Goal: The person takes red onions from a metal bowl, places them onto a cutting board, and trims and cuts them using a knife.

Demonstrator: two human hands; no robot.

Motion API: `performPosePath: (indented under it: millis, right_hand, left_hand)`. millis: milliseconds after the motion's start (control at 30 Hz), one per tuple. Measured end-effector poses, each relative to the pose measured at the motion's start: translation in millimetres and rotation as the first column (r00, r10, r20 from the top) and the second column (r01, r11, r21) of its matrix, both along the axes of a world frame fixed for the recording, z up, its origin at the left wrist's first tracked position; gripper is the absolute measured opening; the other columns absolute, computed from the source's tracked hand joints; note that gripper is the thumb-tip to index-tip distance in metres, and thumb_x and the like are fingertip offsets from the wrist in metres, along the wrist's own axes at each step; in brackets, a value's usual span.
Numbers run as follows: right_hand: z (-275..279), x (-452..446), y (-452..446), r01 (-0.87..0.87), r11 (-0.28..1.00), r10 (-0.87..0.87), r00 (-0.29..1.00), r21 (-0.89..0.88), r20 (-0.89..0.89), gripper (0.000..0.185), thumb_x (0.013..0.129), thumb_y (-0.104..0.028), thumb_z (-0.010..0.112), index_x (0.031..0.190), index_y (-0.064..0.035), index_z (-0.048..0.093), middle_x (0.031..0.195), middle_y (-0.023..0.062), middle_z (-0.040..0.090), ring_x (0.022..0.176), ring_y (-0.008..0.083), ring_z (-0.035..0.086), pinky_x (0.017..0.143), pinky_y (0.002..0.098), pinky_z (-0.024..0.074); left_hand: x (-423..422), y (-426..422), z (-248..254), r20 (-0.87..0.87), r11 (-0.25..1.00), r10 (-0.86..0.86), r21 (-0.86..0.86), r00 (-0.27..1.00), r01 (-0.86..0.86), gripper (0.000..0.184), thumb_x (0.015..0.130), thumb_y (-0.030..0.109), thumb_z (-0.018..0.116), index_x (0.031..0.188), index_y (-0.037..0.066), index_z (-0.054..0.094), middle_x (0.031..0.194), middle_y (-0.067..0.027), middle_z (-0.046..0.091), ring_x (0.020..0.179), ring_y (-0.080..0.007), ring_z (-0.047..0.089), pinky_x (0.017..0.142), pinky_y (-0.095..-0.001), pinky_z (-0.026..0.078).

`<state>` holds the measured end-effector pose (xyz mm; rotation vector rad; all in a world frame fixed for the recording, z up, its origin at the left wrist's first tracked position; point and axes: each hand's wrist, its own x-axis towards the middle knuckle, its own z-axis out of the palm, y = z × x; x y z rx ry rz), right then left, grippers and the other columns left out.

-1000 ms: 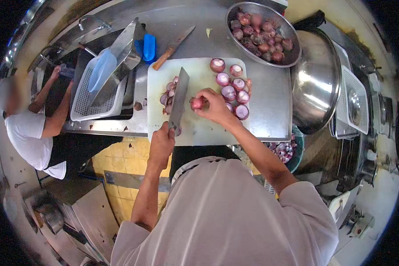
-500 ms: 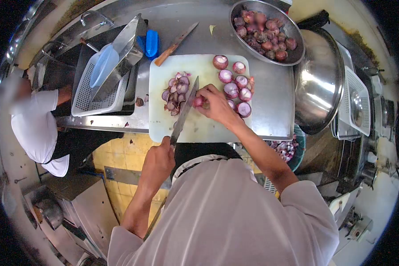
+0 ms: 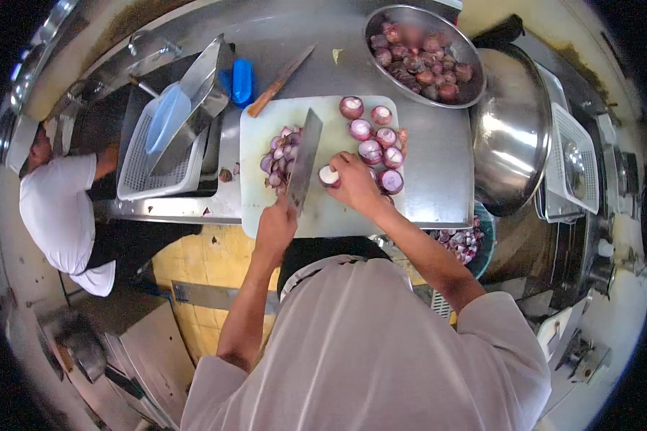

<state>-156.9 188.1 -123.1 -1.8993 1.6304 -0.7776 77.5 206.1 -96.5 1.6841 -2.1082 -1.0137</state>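
Trimming seems in hand: left fingers [image 3: 285,209] wrap a broad steel cleaver [image 3: 307,158], right fingers [image 3: 341,164] pinch a round purple-white onion [image 3: 328,177] at its three o'clock, any next cut calling for steadiness.

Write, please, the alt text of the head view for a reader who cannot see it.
A person's left hand holds a cleaver over a pale cutting board while the right hand holds a cut onion. Onion pieces lie left of the cleaver, trimmed red onions to its right; a metal bowl of onions stands beyond.

Kitchen, steel counter [image 3: 438,165], cutting board [image 3: 331,220], cleaver [image 3: 306,161], bowl [image 3: 474,87] of onions [image 3: 425,77], big metal pot [image 3: 510,136]
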Motion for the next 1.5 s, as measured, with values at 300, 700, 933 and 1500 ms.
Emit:
performPosePath:
  millis: [300, 700, 933, 1500]
  right_hand:
    - [-20, 2, -101, 0.106, 0.962, -0.21, 0.875, -0.251, -0.437, 0.029, 0.076, -0.01, 0.069, 0.105, -0.0038, 0.069, 0.109, 0.0135, 0.07, 0.113, 0.0329, 0.058, 0.098, 0.0476, 0.0426]
    - [55, -166, -179, 0.465, 0.829, -0.55, 0.777, -0.311, -0.305, 0.022, 0.073, -0.016, 0.071, 0.092, -0.0052, 0.074, 0.111, 0.0213, 0.069, 0.105, 0.0432, 0.063, 0.082, 0.0563, 0.0518]
    - [-16, -327, -162, 0.447, 0.882, -0.193, 0.632, 0.149, -0.751, 0.064, 0.081, -0.026, 0.076, 0.139, -0.0085, 0.056, 0.123, 0.0191, 0.07, 0.109, 0.0409, 0.069, 0.091, 0.05, 0.058]
    - [4, 1, -11, -0.081, 0.99, 0.11, 0.955, -0.114, 0.274, 0.041, 0.075, -0.013, 0.08, 0.112, -0.0031, 0.065, 0.113, 0.017, 0.064, 0.105, 0.0368, 0.065, 0.09, 0.0427, 0.0534]
  left_hand:
    - [8, 25, 17, -0.095, 0.969, 0.132, 0.22, 0.987, -0.109, 0.015, 0.101, 0.01, 0.055, 0.101, -0.004, 0.053, 0.06, -0.0209, 0.061, 0.045, -0.0315, 0.062, 0.043, -0.0443, 0.046]
    - [12, 34, 8, -0.094, 0.965, 0.153, 0.229, 0.984, -0.128, 0.021, 0.103, 0.011, 0.055, 0.111, -0.008, 0.055, 0.059, -0.018, 0.06, 0.041, -0.026, 0.059, 0.038, -0.0404, 0.044]
    - [5, 35, 21, -0.086, 0.91, 0.277, 0.344, 0.957, -0.233, 0.021, 0.101, 0.011, 0.056, 0.108, -0.009, 0.057, 0.067, -0.0265, 0.064, 0.058, -0.0411, 0.067, 0.052, -0.0488, 0.049]
    - [14, 23, 34, -0.06, 0.986, 0.14, 0.101, 0.988, -0.133, 0.012, 0.098, 0.007, 0.058, 0.098, -0.004, 0.054, 0.067, -0.0295, 0.063, 0.064, -0.0479, 0.065, 0.056, -0.0528, 0.049]
